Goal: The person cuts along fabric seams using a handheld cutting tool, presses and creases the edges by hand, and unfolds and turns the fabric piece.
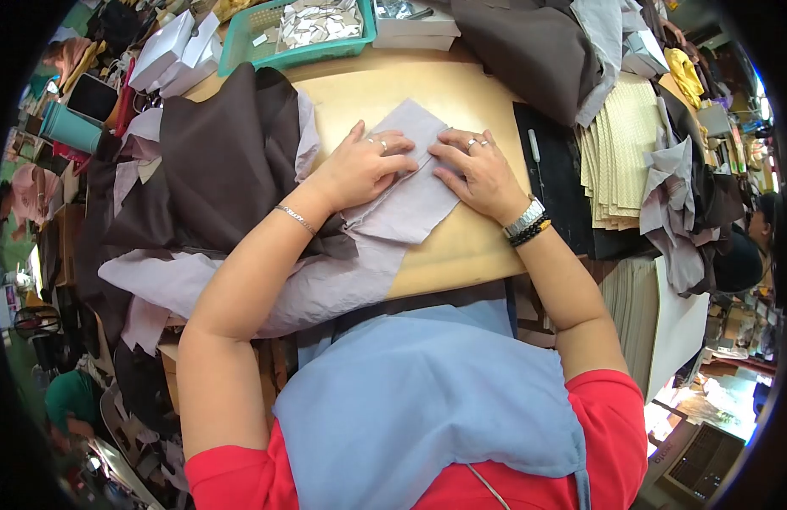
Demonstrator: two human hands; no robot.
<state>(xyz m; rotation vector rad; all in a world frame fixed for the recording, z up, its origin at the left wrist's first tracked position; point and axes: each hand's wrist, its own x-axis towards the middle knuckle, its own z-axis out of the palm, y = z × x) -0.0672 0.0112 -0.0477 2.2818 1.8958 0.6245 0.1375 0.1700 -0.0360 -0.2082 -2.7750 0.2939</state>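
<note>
A lilac-grey fabric piece (406,208) lies on the tan work board, with a folded edge running diagonally across it. My left hand (372,166) is on the left of the fold, its fingers bent and closed onto the fabric. On the other side, my right hand (478,170) has its thumb and fingertips gathered at the same folded edge. Both hands rest low, close to the board. Whatever lies beneath the fingertips is hidden. Dark brown material (228,161) with a lilac-grey backing is heaped beside my left forearm.
A green basket (240,42) of small pale pieces stands at the back, near white boxes (168,51). On the right are a silver pen (534,146) on a black sheet, stacked cream textured sheets (619,157) and more brown material (529,51). The tan board (461,251) extends below my hands.
</note>
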